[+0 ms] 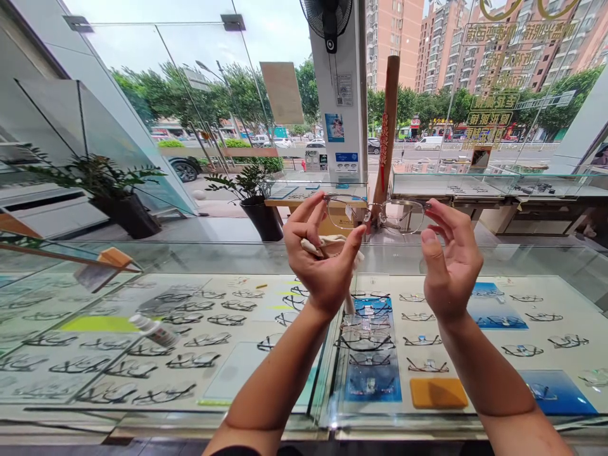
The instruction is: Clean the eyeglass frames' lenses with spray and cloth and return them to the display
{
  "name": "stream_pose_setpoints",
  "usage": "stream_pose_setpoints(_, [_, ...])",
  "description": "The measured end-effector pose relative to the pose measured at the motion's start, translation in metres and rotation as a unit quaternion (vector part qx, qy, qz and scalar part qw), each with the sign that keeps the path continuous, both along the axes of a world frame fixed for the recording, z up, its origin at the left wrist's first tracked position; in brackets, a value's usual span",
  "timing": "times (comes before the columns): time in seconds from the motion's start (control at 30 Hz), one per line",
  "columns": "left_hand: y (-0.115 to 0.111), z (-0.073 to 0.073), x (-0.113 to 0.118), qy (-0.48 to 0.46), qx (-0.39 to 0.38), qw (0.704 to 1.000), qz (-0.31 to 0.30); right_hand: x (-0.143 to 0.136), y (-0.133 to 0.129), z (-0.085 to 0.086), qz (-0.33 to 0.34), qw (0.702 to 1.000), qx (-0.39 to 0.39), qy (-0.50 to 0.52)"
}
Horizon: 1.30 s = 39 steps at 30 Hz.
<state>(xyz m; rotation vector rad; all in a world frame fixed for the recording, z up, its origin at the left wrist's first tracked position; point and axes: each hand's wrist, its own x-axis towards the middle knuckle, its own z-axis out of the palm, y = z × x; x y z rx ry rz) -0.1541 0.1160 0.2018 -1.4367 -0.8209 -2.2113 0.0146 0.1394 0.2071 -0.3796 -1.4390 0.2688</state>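
Observation:
A pair of thin-rimmed clear eyeglasses [403, 216] is raised above the glass display counter, its lenses upright and side by side. My left hand [323, 259] grips the frame's left end between the fingertips, with a pale cloth [327, 246] tucked against the palm. The thumb of that hand points up near the nose bridge. At the frame's right end, the fingers of my right hand [450, 259] are closed on the corner, with its thumb bent upward just below. A small tag shows on the left lens.
Rows of eyeglasses lie inside the glass counter [285, 256]. A white bottle [154, 330] and a mirror with a wooden block [114, 258] stand at the left. Beyond are potted plants [260, 202], another display case [451, 183] and a fan [327, 19].

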Motion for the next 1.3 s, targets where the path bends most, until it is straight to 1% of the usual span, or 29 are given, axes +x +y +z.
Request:
stream_pose_setpoints(0.1, [0.002,-0.001,0.001,0.011,0.02,0.999,0.027,0.0,0.0,-0.001,0.007,1.0,-0.005,0.015])
stream_pose_setpoints(0.27, [0.002,-0.005,0.0,0.027,0.022,0.999,0.036,-0.002,-0.002,0.002,0.03,0.998,-0.016,0.044])
stream_pose_setpoints(0.43, [-0.007,-0.011,0.004,0.049,0.04,0.994,0.088,-0.003,0.006,0.004,0.096,0.986,-0.078,0.116])
stream_pose_setpoints(0.53, [-0.011,-0.012,0.006,0.078,0.054,0.989,0.11,-0.003,0.011,0.004,0.133,0.975,-0.117,0.131])
stream_pose_setpoints(0.63, [-0.012,-0.012,0.007,0.082,0.049,0.988,0.124,-0.003,0.012,0.005,0.149,0.969,-0.141,0.135])
stream_pose_setpoints(0.7, [-0.012,-0.011,0.007,0.076,0.037,0.989,0.121,-0.002,0.011,0.006,0.156,0.967,-0.148,0.138])
stream_pose_setpoints(0.87, [-0.008,-0.007,0.006,0.064,0.012,0.995,0.077,0.0,0.009,0.007,0.177,0.96,-0.154,0.154])
stream_pose_setpoints(1.17, [-0.003,-0.005,0.004,0.068,0.001,0.997,0.035,0.004,0.005,0.012,0.281,0.922,-0.199,0.175])
stream_pose_setpoints(1.23, [-0.003,-0.005,0.005,0.066,0.003,0.997,0.03,0.004,0.005,0.013,0.288,0.917,-0.209,0.182])
stream_pose_setpoints(1.3, [-0.004,-0.004,0.006,0.06,0.007,0.998,0.024,0.005,0.006,0.013,0.284,0.918,-0.214,0.175])
